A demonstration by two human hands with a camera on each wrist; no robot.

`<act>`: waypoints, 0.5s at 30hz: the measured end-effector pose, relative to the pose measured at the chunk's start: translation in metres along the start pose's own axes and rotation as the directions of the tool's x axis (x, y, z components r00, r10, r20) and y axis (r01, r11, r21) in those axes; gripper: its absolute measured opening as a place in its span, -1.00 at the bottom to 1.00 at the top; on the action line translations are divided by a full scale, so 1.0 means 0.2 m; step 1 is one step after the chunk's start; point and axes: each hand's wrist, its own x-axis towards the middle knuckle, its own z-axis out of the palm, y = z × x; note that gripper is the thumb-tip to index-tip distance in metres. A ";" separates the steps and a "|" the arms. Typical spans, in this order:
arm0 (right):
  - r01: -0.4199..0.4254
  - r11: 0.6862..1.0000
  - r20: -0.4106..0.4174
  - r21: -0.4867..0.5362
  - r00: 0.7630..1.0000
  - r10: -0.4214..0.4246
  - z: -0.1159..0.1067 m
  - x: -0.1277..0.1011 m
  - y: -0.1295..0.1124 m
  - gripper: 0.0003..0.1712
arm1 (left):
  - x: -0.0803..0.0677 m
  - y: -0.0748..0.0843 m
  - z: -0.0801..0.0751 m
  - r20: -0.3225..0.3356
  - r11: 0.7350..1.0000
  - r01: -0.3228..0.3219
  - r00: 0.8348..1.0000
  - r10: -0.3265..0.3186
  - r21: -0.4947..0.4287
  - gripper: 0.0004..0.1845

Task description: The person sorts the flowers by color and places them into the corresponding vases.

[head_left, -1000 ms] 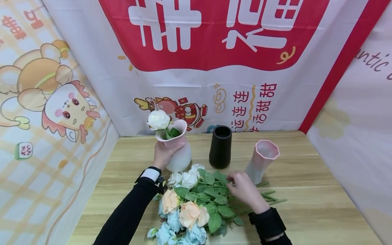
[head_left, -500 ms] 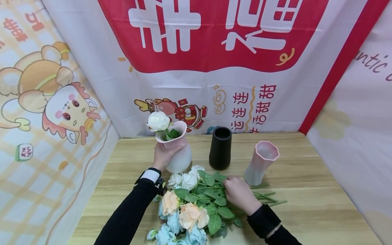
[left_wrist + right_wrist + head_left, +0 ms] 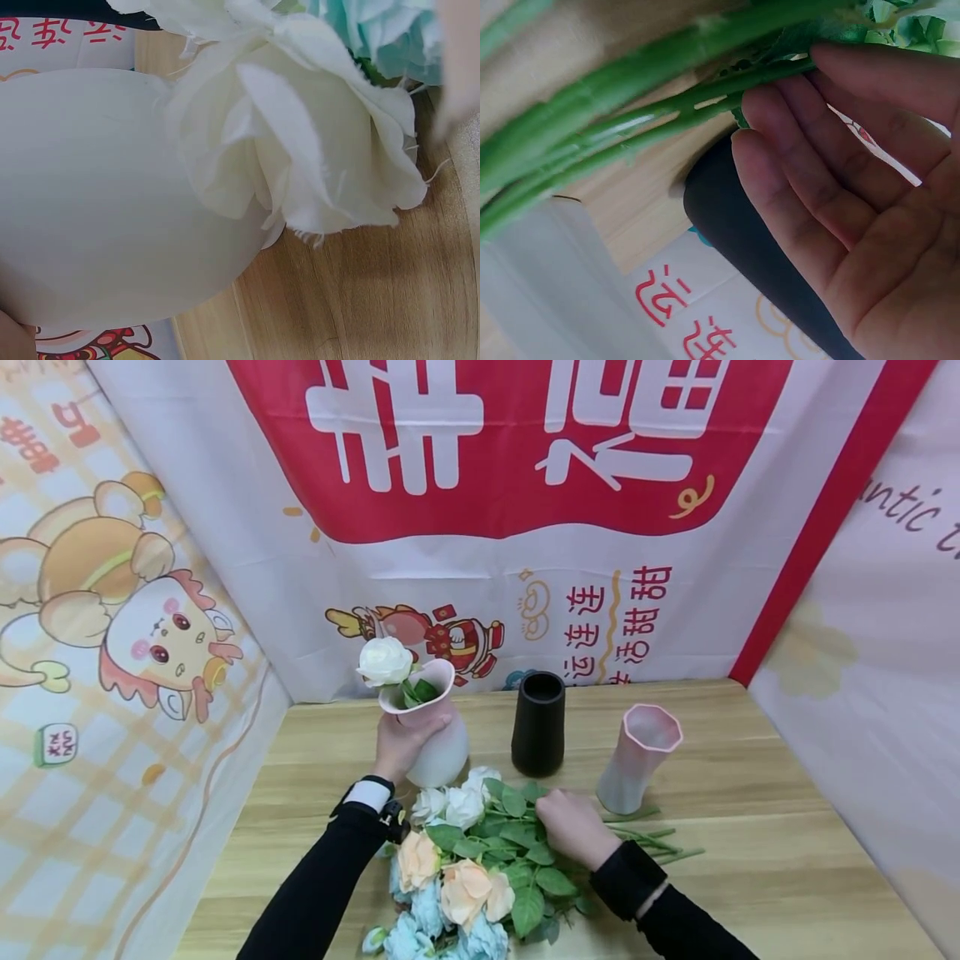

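Note:
My left hand (image 3: 405, 742) grips the neck of a pink-and-white vase (image 3: 441, 760), which holds one white rose (image 3: 385, 662). On the table before me lies a pile of artificial flowers: white roses (image 3: 464, 806), peach roses (image 3: 467, 890) and pale blue blooms (image 3: 408, 935), their stems pointing right. My right hand (image 3: 576, 828) reaches into the leaves (image 3: 517, 831). In the right wrist view, its thumb and fingertips pinch a green stem (image 3: 780, 71). The left wrist view has the white vase body (image 3: 112, 195) beside a large white rose (image 3: 292, 142).
A black vase (image 3: 539, 727) stands upright at the back middle of the wooden table (image 3: 750, 827). To its right is a pink-rimmed, faceted vase (image 3: 637, 764), close to the stem ends (image 3: 660, 843). Printed cloth (image 3: 480, 560) hangs behind the table and along both sides.
My right hand has shifted a little left, deeper into the leaves, and its fingers have closed on a stem. My left hand stays on the vase.

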 end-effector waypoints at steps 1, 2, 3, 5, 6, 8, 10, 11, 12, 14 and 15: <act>0.015 1.000 -0.004 -0.008 1.000 -0.015 0.00 0.01 0.00 -0.70 | 0.00 0.00 0.00 -0.002 1.000 0.001 1.000 -0.001 0.002 -0.03; 0.027 0.999 -0.006 -0.018 1.000 -0.027 0.01 0.02 0.00 -0.70 | 0.00 0.01 -0.01 -0.003 1.000 0.003 1.000 -0.003 0.003 -0.03; 0.040 0.999 -0.007 -0.031 0.999 -0.040 0.01 0.02 0.00 -0.71 | 0.00 0.01 -0.01 -0.006 1.000 0.005 1.000 -0.005 0.006 -0.03; 0.046 0.998 -0.003 -0.044 0.999 -0.046 0.02 0.03 -0.01 -0.71 | 0.00 0.01 -0.01 0.002 1.000 0.007 1.000 -0.007 0.014 -0.02; 0.046 0.998 -0.002 -0.048 0.999 -0.046 0.02 0.03 -0.01 -0.72 | 0.00 0.01 0.00 0.007 1.000 0.005 1.000 -0.005 0.016 -0.02; 0.040 0.997 -0.005 -0.059 0.999 -0.041 0.03 0.03 -0.01 -0.72 | 0.01 0.01 0.00 0.007 1.000 0.000 1.000 0.000 0.018 -0.02; 0.032 0.997 -0.015 -0.065 0.999 -0.033 0.03 0.03 -0.01 -0.71 | 0.01 0.01 0.00 0.007 1.000 -0.010 1.000 0.010 0.016 -0.01; 0.032 0.997 -0.024 -0.071 0.999 -0.034 0.03 0.03 -0.01 -0.71 | 0.01 0.00 0.00 0.005 1.000 -0.012 1.000 0.012 0.015 -0.01; 0.034 0.997 -0.033 -0.074 0.999 -0.036 0.03 0.03 -0.02 -0.70 | 0.01 0.00 0.00 0.001 1.000 -0.014 1.000 0.014 0.014 -0.01; 0.038 0.996 -0.048 -0.084 0.998 -0.042 0.03 0.03 -0.02 -0.70 | 0.00 0.00 0.00 -0.007 1.000 -0.007 1.000 0.007 0.012 -0.01; 0.039 0.995 -0.053 -0.087 0.998 -0.044 0.03 0.03 -0.03 -0.70 | 0.00 0.00 -0.01 -0.006 1.000 -0.004 1.000 0.004 0.010 -0.01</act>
